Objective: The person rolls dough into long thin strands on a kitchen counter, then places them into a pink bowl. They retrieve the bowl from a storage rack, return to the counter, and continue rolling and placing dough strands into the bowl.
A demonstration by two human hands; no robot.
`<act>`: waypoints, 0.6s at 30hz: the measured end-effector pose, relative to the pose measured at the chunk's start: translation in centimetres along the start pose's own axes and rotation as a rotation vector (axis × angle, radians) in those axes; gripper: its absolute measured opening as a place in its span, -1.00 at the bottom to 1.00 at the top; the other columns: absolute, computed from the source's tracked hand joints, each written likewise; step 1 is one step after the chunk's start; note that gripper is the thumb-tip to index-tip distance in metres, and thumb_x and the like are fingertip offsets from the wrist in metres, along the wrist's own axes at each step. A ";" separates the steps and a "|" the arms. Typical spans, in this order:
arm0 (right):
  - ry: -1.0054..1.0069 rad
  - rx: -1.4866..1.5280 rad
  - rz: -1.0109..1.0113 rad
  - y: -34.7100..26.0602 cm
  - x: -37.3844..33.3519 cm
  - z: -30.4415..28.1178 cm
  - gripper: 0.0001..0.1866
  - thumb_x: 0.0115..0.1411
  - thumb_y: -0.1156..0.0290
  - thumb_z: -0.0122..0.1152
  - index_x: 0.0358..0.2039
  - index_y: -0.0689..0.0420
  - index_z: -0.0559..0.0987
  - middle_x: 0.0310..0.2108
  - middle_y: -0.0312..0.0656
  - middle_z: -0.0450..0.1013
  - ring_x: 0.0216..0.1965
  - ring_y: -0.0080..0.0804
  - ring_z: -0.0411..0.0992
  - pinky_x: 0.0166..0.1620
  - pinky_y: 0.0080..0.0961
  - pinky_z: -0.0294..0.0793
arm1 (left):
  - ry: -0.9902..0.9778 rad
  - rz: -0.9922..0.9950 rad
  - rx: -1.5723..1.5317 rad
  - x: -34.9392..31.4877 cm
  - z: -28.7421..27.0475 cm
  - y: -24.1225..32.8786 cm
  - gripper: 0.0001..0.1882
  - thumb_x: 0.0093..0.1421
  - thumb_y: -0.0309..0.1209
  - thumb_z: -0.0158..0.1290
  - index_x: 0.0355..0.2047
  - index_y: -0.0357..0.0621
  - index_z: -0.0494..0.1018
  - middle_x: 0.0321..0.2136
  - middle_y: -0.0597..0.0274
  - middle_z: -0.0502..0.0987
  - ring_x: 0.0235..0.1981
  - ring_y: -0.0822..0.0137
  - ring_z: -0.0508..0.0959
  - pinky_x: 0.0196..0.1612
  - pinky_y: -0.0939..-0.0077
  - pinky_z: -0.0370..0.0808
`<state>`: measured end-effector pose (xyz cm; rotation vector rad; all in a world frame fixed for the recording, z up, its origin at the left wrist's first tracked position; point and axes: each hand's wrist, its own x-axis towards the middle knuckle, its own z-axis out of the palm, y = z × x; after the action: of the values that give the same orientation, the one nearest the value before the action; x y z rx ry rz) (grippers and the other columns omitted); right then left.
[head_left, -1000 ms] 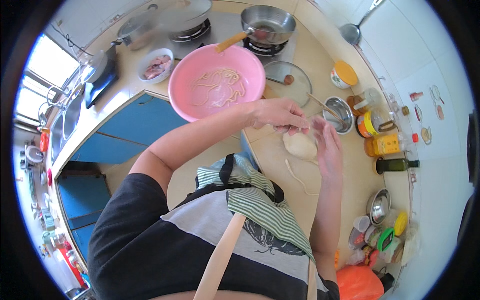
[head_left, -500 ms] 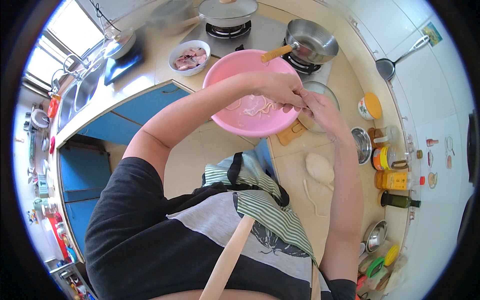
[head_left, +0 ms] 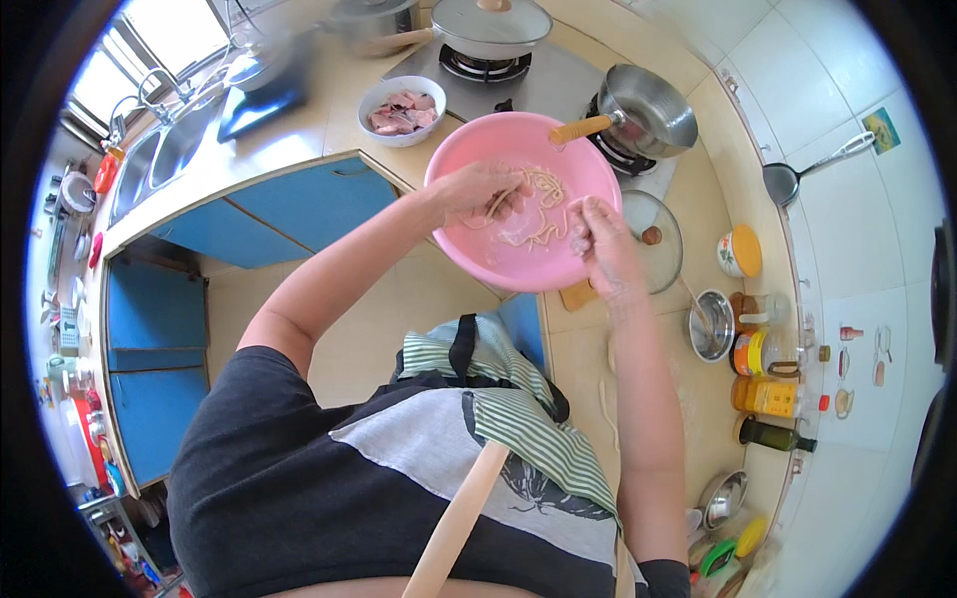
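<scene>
Thin dough strands (head_left: 543, 189) lie loosely curled in a pink plastic basin (head_left: 498, 269). My left hand (head_left: 488, 191) reaches over the basin's left side, fingers curled on a strand. At the right rim, my right hand (head_left: 605, 239) is closed, its fingertips over the inside of the basin. Whether it grips the rim or a bit of dough is hidden. Flour whitens the right fingers. Another dough strand (head_left: 604, 414) lies on the counter beside my right forearm, which mostly covers a pale dough lump.
A white bowl of raw meat pieces (head_left: 404, 112) stands beyond the basin. On the stove are a lidded pan (head_left: 490, 25) and a steel saucepan (head_left: 648, 112), its wooden handle above the basin's rim. A glass lid (head_left: 658, 254), a steel bowl (head_left: 710, 324) and bottles (head_left: 778, 397) stand right.
My hands were together above the basin's right side. Now they are apart, the left down among the strands, the right at the rim. More strands show in the basin.
</scene>
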<state>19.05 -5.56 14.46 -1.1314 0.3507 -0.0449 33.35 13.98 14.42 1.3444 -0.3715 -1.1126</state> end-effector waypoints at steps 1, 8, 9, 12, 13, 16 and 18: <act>0.034 0.031 0.016 1.5 0.6 0.0 -0.80 0.36 0.29 -0.01 -0.27 0.16 0.46 -0.55 -0.41 0.28 -0.60 -0.67 0.18 -0.50 -0.72 0.21 | 0.022 -0.035 0.021 0.6 -0.5 -1.2 -0.70 0.35 -0.23 -0.10 -0.16 -0.19 0.49 -0.48 0.34 0.47 -0.45 0.51 0.44 -0.35 0.61 0.42; 0.279 -0.653 -0.293 4.3 4.3 -0.2 -0.51 0.35 0.26 -0.05 0.20 0.27 0.26 0.22 0.00 0.21 0.24 -0.23 0.18 0.24 -0.34 0.13 | 0.465 0.249 0.608 8.2 -1.9 -6.6 -0.52 0.20 -0.37 -0.02 0.09 -0.36 0.31 -0.21 0.08 0.56 -0.22 0.21 0.55 -0.09 0.35 0.48; 0.362 -0.942 -0.328 4.0 3.7 -0.7 -0.46 0.36 0.22 -0.08 0.24 0.27 0.21 0.29 0.00 0.13 0.32 -0.19 0.09 0.29 -0.28 0.05 | 0.562 0.243 0.724 8.7 -1.8 -6.6 -0.49 0.18 -0.38 0.00 0.11 -0.37 0.29 -0.16 0.07 0.55 -0.18 0.19 0.55 -0.04 0.33 0.47; 0.286 -0.780 -0.592 3.4 -0.3 -3.5 -0.49 0.33 0.27 -0.03 0.23 0.21 0.26 0.25 -0.01 0.20 0.28 -0.22 0.16 0.27 -0.32 0.10 | 0.739 0.369 0.513 8.0 -0.8 -6.2 -0.50 0.13 -0.42 0.01 0.09 -0.33 0.31 -0.07 0.03 0.52 -0.16 0.21 0.54 -0.01 0.34 0.44; 0.409 -0.810 -0.543 3.7 -2.6 -5.0 -0.50 0.32 0.30 -0.01 0.22 0.24 0.27 0.23 -0.01 0.23 0.26 -0.27 0.18 0.26 -0.37 0.13 | 0.711 0.498 0.446 7.1 0.0 -6.1 -0.55 0.15 -0.43 0.01 0.06 -0.34 0.34 -0.10 0.05 0.53 -0.17 0.25 0.54 -0.02 0.38 0.44; 0.699 -0.815 -0.540 5.3 -10.8 -11.0 -0.56 0.31 0.36 0.04 0.15 0.29 0.33 0.13 -0.06 0.33 0.15 -0.38 0.29 0.18 -0.49 0.25 | 0.412 0.615 0.268 3.1 3.8 -6.3 -0.73 0.25 -0.43 -0.01 -0.09 -0.33 0.43 -0.16 0.17 0.53 -0.13 0.41 0.52 -0.03 0.53 0.43; 0.904 -0.683 -0.431 7.4 -17.0 -15.5 -0.61 0.30 0.36 0.07 0.08 0.28 0.42 0.05 -0.12 0.40 0.03 -0.40 0.39 0.08 -0.51 0.37 | 0.141 0.438 0.278 0.7 7.4 -7.9 -0.76 0.23 -0.45 -0.01 -0.13 -0.31 0.46 -0.24 0.17 0.55 -0.21 0.44 0.51 -0.12 0.53 0.44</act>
<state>-2.64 -12.36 6.35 -1.8136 0.9626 -0.8928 24.72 10.37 9.02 1.4830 -0.6980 -0.6128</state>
